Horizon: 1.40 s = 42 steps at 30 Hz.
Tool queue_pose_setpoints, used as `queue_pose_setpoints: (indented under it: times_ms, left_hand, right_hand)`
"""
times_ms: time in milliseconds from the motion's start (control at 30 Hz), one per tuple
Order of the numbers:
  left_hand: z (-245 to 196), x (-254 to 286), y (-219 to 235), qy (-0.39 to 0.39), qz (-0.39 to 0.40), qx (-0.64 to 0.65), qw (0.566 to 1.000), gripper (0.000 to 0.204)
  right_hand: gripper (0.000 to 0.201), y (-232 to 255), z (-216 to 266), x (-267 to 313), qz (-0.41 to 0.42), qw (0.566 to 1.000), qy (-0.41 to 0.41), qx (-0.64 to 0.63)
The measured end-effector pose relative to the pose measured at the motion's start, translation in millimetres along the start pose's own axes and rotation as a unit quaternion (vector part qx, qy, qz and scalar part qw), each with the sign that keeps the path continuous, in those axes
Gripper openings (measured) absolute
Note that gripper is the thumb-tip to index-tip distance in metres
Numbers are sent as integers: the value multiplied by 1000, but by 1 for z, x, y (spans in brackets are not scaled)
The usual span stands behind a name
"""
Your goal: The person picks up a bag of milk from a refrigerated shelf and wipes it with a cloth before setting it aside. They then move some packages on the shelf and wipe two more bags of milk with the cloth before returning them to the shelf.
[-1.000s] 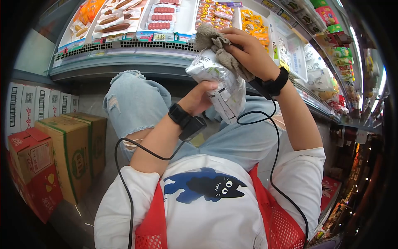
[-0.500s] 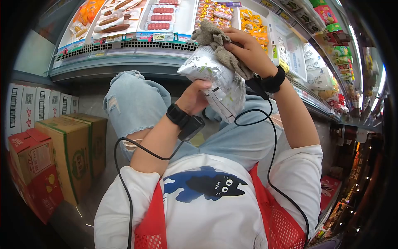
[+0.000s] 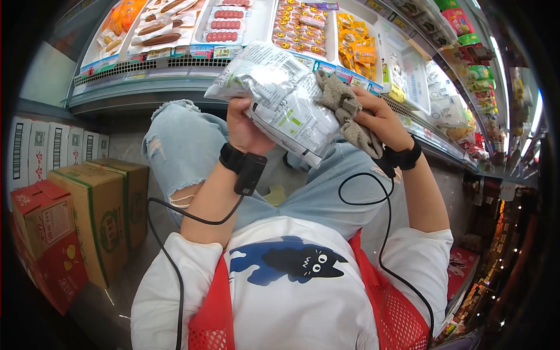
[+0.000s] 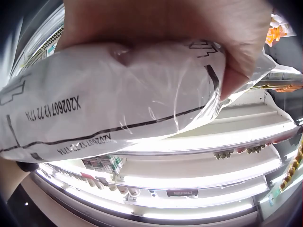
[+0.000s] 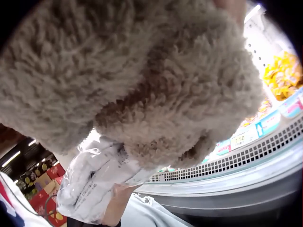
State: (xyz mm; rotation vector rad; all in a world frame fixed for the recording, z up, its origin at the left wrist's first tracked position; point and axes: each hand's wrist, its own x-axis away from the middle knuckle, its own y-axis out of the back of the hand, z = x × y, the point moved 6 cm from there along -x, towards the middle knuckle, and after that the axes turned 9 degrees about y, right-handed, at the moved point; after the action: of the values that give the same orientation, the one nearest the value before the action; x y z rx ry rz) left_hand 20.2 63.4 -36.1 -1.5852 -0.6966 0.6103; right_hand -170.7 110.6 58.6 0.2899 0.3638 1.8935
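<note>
A shiny white plastic package (image 3: 274,96) with printed text and green marks is held up over the lap, in front of the display case. My left hand (image 3: 248,127) grips its near left side, thumb on the upper face. In the left wrist view its white underside (image 4: 118,104) bears a stamped code, with my left hand (image 4: 165,23) curled over it. My right hand (image 3: 382,119) holds a bunched grey-brown fluffy cloth (image 3: 341,108) against the package's right end. The cloth (image 5: 132,80) fills most of the right wrist view and hides the right fingers.
A refrigerated case (image 3: 175,81) ahead holds trays of sausages (image 3: 224,23) and yellow packets (image 3: 356,46). Cardboard boxes (image 3: 87,204) stand on the floor at left. Black cables (image 3: 382,233) run from both wrists. Packed shelves (image 3: 478,76) line the right.
The package has turned, showing a broader face, and moved left with my left hand. My right hand and the cloth have shifted right and down.
</note>
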Motion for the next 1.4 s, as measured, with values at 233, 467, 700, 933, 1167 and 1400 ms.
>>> queue_pose_setpoints:
  times_ms: [233, 467, 700, 933, 1167, 1400]
  left_hand:
    - [-5, 3, 9, -7, 6, -19, 1000, 70]
    - [-1, 7, 8, 20, 51, 6, 998, 70]
    - [-29, -7, -18, -1, 5, -26, 1000, 66]
    - [-42, -63, -65, 95, 42, -165, 981, 63]
    - [-27, -96, -45, 99, 11, -159, 982, 73]
    - [-25, -105, -2, 181, -35, -101, 978, 72]
  right_hand:
    - [27, 18, -21, 27, -110, 982, -65, -137]
    - [29, -15, -5, 4, -65, 968, -91, -224]
    - [23, 27, 3, 9, -74, 989, -66, -113]
    - [33, -4, 104, -36, -111, 874, 343, 326]
    - [34, 31, 39, -79, -205, 870, 293, 340]
    - [37, 11, 25, -80, -155, 879, 307, 331]
